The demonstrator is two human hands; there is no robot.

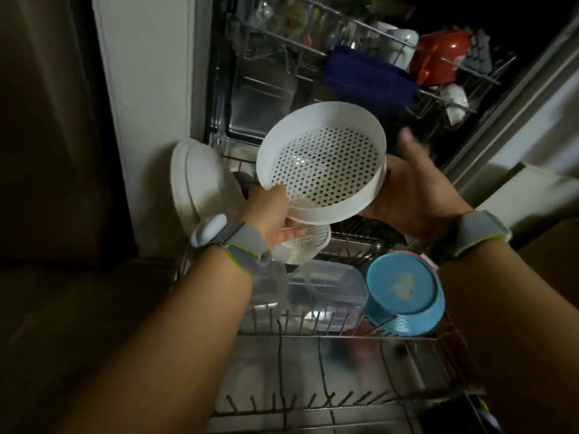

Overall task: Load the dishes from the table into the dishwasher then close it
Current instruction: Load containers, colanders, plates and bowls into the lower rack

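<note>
We see a white perforated strainer basket (322, 161), round and tilted toward us, above the dishwasher's lower rack (313, 335), where a blue bowl (404, 300) and clear container (329, 292) sit.

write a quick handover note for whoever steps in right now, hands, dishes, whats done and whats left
Left hand grips the near rim of the white perforated strainer; right hand is open, supporting its far side.
The strainer is held above the lower rack, not yet placed.
Already in the lower rack: blue bowl, clear container, white lid, and a smaller strainer.
Left: seat the strainer, then close the dishwasher. The table is out of view.
</note>
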